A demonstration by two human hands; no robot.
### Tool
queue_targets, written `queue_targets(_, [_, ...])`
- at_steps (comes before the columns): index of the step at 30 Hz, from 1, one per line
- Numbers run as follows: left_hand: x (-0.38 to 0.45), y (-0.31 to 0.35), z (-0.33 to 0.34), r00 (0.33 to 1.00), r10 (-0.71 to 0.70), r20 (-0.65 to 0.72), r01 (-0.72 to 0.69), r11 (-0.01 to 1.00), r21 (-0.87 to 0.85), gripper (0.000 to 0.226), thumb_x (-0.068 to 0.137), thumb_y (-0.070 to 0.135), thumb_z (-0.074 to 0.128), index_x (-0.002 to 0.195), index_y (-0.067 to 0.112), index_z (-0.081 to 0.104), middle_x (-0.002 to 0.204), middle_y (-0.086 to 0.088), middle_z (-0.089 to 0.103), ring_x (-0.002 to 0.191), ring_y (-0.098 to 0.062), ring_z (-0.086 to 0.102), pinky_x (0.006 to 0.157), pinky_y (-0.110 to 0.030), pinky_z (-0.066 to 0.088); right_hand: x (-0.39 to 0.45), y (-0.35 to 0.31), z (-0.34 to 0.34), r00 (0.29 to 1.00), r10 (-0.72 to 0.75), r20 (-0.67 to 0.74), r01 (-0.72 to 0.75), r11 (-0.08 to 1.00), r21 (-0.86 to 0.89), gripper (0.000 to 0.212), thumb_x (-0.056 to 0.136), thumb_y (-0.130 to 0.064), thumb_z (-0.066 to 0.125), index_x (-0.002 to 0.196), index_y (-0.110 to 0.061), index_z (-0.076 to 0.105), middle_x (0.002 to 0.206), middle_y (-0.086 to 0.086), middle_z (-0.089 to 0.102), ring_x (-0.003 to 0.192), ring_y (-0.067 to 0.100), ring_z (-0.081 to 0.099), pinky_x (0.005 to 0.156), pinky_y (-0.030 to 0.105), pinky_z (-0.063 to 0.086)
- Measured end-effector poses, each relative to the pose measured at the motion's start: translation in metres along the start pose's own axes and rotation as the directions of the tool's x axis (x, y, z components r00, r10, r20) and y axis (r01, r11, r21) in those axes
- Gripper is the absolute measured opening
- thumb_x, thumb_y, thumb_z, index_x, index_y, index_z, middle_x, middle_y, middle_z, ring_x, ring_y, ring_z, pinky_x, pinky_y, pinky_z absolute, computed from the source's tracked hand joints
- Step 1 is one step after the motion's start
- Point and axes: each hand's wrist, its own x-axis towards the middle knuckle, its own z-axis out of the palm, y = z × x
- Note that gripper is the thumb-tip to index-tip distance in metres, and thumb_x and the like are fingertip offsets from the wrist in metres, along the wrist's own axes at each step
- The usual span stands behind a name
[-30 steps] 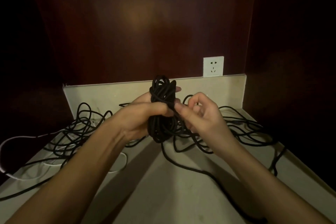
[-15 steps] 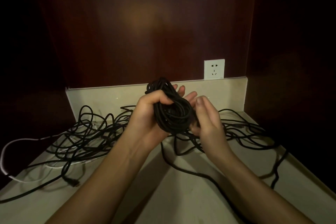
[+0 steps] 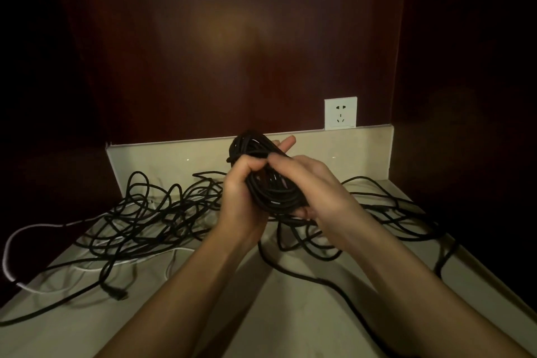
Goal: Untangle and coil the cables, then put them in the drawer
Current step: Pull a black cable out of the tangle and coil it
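Now the right hand (image 3: 316, 183) has come back over the black coil (image 3: 270, 180), its fingers (image 3: 286, 160) curled onto the top strands, where half a second ago they lay open beside it. The left hand (image 3: 242, 197) grips the bundle in a fist, held above the table (image 3: 290, 314). That looks like tucking in a turn, so this cable is nearly coiled. A loose tail (image 3: 305, 276) runs down toward the near right edge. The tangled cables (image 3: 151, 218) sprawl left, one white cable (image 3: 35, 227) overhanging; bare surface lies only near the person. No drawer shows.
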Motion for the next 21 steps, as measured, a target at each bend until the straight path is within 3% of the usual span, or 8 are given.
queue_targets(4, [0.003, -0.007, -0.007, 1.0, 0.024, 0.017, -0.025, 0.997, 0.072, 0.044, 0.094, 0.016, 0.03, 0.117, 0.012, 0.067, 0.116, -0.002, 0.074, 0.101, -0.013, 0.071, 0.071, -0.028, 0.061, 0.005, 0.005, -0.005, 1.0, -0.013, -0.011, 0.013, 1.0, 0.024, 0.021, 0.095, -0.029, 0.06, 0.096, -0.01, 0.067, 0.064, -0.007, 0.064, 0.06, 0.003, 0.064, 0.045, 0.015, 0.043])
queue_targets(7, [0.006, -0.009, -0.013, 0.998, 0.049, 0.044, -0.056, 0.982, 0.178, 0.039, 0.085, 0.022, 0.044, 0.115, 0.012, 0.067, 0.125, -0.003, 0.07, 0.116, -0.017, 0.066, 0.095, -0.033, 0.056, 0.008, 0.006, -0.009, 1.0, 0.023, 0.018, -0.023, 1.0, 0.015, 0.02, 0.097, -0.029, 0.055, 0.091, -0.016, 0.069, 0.06, -0.01, 0.064, 0.055, -0.001, 0.062, 0.04, 0.013, 0.04])
queue_targets(9, [0.008, -0.01, -0.02, 0.997, 0.05, 0.057, -0.063, 0.965, 0.253, 0.041, 0.084, 0.024, 0.05, 0.118, 0.01, 0.067, 0.126, -0.006, 0.07, 0.118, -0.017, 0.065, 0.101, -0.035, 0.051, 0.009, 0.007, -0.012, 0.999, 0.035, 0.033, -0.035, 0.999, 0.009, 0.02, 0.099, -0.029, 0.053, 0.095, -0.017, 0.069, 0.066, -0.007, 0.068, 0.058, 0.001, 0.065, 0.042, 0.014, 0.043])
queue_targets(12, [0.013, -0.009, -0.029, 0.998, 0.054, 0.024, -0.059, 0.922, 0.382, 0.04, 0.085, 0.031, 0.059, 0.115, 0.007, 0.069, 0.114, -0.012, 0.073, 0.11, -0.024, 0.068, 0.095, -0.036, 0.052, 0.009, 0.01, -0.014, 1.0, 0.004, -0.025, -0.005, 1.0, -0.029, 0.028, 0.1, -0.029, 0.053, 0.106, -0.005, 0.068, 0.095, 0.015, 0.074, 0.088, 0.026, 0.074, 0.065, 0.036, 0.061])
queue_targets(14, [0.013, -0.006, -0.031, 0.998, 0.038, 0.041, -0.053, 0.88, 0.472, 0.034, 0.087, 0.029, 0.068, 0.113, 0.007, 0.07, 0.11, -0.014, 0.074, 0.107, -0.026, 0.069, 0.089, -0.033, 0.055, 0.009, 0.012, -0.016, 0.997, -0.047, -0.062, 0.041, 0.994, -0.097, 0.03, 0.1, -0.029, 0.054, 0.104, -0.003, 0.068, 0.099, 0.02, 0.073, 0.096, 0.035, 0.071, 0.085, 0.054, 0.058])
queue_targets(16, [0.012, 0.001, -0.032, 0.999, 0.001, 0.053, -0.025, 0.893, 0.449, 0.042, 0.086, 0.031, 0.073, 0.118, 0.004, 0.066, 0.113, -0.017, 0.073, 0.106, -0.029, 0.07, 0.086, -0.035, 0.058, 0.009, 0.012, -0.018, 0.993, -0.092, -0.07, 0.08, 0.984, -0.159, 0.035, 0.096, -0.037, 0.057, 0.101, -0.004, 0.068, 0.095, 0.021, 0.073, 0.092, 0.036, 0.071, 0.086, 0.059, 0.055])
queue_targets(19, [0.014, 0.024, -0.038, 0.998, -0.06, 0.005, 0.053, 0.905, 0.423, 0.068, 0.079, 0.06, 0.066, 0.125, 0.01, 0.062, 0.109, -0.013, 0.074, 0.095, -0.025, 0.072, 0.077, -0.038, 0.059, 0.009, 0.009, -0.025, 0.988, -0.156, -0.008, 0.144, 0.928, -0.344, 0.043, 0.091, -0.046, 0.055, 0.097, -0.005, 0.065, 0.086, 0.024, 0.067, 0.081, 0.039, 0.066, 0.078, 0.058, 0.052])
queue_targets(21, [0.016, 0.041, -0.036, 0.988, -0.144, 0.046, 0.077, 0.738, 0.671, 0.065, 0.079, 0.069, 0.063, 0.117, 0.017, 0.069, 0.099, -0.005, 0.075, 0.084, -0.016, 0.071, 0.066, -0.025, 0.054, 0.009, 0.006, -0.031, 0.984, -0.156, 0.084, 0.177, 0.873, -0.454, 0.033, 0.097, -0.04, 0.055, 0.097, -0.009, 0.065, 0.087, 0.02, 0.068, 0.082, 0.036, 0.066, 0.074, 0.054, 0.052])
